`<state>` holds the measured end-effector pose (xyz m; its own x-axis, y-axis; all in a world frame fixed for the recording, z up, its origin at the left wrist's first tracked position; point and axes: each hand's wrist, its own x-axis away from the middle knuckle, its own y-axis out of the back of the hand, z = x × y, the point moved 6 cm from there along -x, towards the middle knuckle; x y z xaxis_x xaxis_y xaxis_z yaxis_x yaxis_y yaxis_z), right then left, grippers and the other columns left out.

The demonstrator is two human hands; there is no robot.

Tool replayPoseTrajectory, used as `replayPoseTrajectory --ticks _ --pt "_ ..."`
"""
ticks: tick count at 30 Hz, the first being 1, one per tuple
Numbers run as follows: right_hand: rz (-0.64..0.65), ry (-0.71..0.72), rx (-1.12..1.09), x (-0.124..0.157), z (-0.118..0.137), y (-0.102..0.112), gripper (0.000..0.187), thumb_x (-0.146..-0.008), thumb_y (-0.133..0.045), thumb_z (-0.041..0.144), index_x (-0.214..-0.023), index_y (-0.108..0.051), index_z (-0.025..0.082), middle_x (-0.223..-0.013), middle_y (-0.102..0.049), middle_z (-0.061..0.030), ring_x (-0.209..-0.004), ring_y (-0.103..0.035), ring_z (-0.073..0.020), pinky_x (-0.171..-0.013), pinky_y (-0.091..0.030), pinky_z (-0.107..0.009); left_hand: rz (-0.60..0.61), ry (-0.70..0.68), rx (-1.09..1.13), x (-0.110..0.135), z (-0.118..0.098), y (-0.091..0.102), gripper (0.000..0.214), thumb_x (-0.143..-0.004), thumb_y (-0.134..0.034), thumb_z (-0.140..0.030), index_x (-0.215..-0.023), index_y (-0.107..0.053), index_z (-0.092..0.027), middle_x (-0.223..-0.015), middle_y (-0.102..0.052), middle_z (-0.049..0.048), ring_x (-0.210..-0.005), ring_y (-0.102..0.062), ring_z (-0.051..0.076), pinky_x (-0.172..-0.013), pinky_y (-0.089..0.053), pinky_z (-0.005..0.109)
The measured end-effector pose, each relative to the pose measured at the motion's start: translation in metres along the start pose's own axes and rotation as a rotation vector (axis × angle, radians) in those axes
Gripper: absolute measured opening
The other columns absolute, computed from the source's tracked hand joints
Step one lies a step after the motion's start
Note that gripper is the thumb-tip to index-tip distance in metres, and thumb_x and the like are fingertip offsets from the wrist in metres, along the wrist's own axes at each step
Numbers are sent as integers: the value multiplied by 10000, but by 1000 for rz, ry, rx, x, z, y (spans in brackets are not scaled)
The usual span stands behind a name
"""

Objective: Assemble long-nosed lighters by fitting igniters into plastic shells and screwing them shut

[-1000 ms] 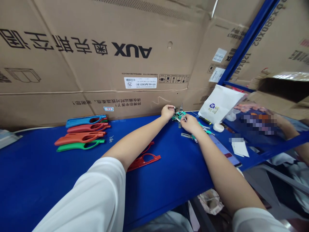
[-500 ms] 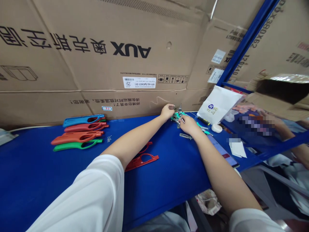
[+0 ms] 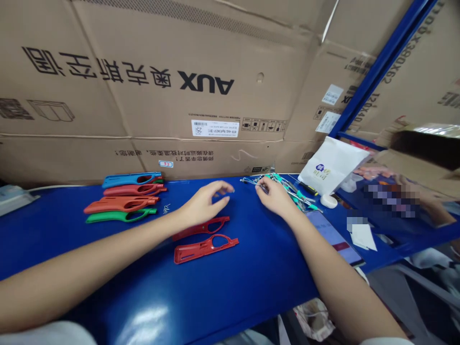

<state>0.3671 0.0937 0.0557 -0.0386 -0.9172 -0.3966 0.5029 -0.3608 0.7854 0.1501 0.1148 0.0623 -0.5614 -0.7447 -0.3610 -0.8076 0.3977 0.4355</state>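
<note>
My left hand (image 3: pixel 204 203) hovers above the blue table (image 3: pixel 251 282) with its fingers loosely curled and apart, holding nothing. Just below it lie two red plastic handle shells (image 3: pixel 204 239), side by side. My right hand (image 3: pixel 275 196) is closed in a pinch on a thin metal rod (image 3: pixel 249 182) that points left. Behind that hand sits a pile of small green and metal parts (image 3: pixel 293 191) near the cardboard wall.
A stack of blue, red, orange and green handle shells (image 3: pixel 124 199) lies at the left. A white paper bag (image 3: pixel 330 165), a white oval case (image 3: pixel 328 201), a phone (image 3: pixel 332 235) and paper slips (image 3: pixel 362 235) sit at the right. Cardboard boxes (image 3: pixel 179 81) wall the back.
My left hand drew back from the parts pile toward the red shells. My right hand pulled a thin metal rod out of the pile. The view shifted, with the arms lower.
</note>
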Motion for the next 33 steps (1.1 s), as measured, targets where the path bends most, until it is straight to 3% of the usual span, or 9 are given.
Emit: replayPoseTrajectory --ticks 2,5,7,9,11,14,18,24,33 --pt "52 65 -36 6 14 -14 105 -904 -507 308 -844 -560 240 -727 -652 -16 -644 -581 -199 -638 -423 -302 30 4 -73 44 2 15 202 -835 -694 -269 -1016 -749 -338 -1080 -739 19 -1065 -659 249 -1020 -484 407" --pt "134 147 -91 19 35 -38 75 -897 -511 278 -841 -544 241 -769 -648 -18 -688 -599 -198 -661 -445 -307 160 19 -279 96 2 21 333 -925 -622 -373 -1252 -673 -408 -1284 -696 4 -1198 -624 231 -1067 -464 391" --pt "185 191 -123 28 46 -53 45 -882 -522 250 -850 -551 238 -819 -651 -28 -712 -604 -197 -667 -462 -310 207 35 -321 118 1 23 480 -952 -593 -389 -1426 -544 -437 -1426 -626 -13 -1306 -576 216 -1132 -420 393" --pt "214 226 -145 34 54 -63 33 -869 -530 228 -864 -563 232 -874 -650 -41 -755 -614 -199 -694 -485 -321 265 23 -339 131 0 23 575 -928 -631 -406 -1480 -480 -455 -1509 -555 -26 -1410 -496 235 -1236 -291 439" --pt "220 250 -157 36 58 -67 40 -864 -539 218 -885 -573 226 -906 -645 -50 -812 -625 -206 -750 -505 -340 326 22 -339 136 2 22 596 -913 -650 -408 -1478 -474 -473 -1531 -526 -37 -1449 -459 246 -1281 -186 467" --pt "219 270 -149 34 55 -66 85 -860 -571 224 -941 -596 217 -964 -651 -69 -917 -633 -225 -853 -516 -383 353 12 -361 136 8 23 569 -909 -646 -389 -1456 -512 -466 -1519 -540 -29 -1452 -456 255 -1294 -147 474" --pt "227 273 -103 29 43 -58 185 -865 -596 235 -1045 -614 198 -1038 -639 -101 -956 -625 -243 -885 -525 -424 319 -26 -474 136 14 25 525 -925 -600 -362 -1446 -548 -408 -1496 -568 1 -1433 -469 256 -1287 -196 474" --pt "278 324 -18 26 37 -52 154 -876 -602 206 -1029 -620 212 -1092 -638 -103 -1020 -597 -273 -914 -500 -471 257 -120 -634 137 11 25 458 -907 -613 -339 -1353 -613 -232 -1433 -603 98 -1368 -523 317 -1224 -297 603" --pt "310 356 27 32 47 -56 103 -931 -605 237 -1030 -627 218 -1104 -630 -91 -1035 -570 -272 -937 -459 -485 236 -162 -665 137 14 25 339 -1004 -536 -346 -1314 -666 -301 -1471 -574 85 -1405 -497 313 -1205 -321 632"
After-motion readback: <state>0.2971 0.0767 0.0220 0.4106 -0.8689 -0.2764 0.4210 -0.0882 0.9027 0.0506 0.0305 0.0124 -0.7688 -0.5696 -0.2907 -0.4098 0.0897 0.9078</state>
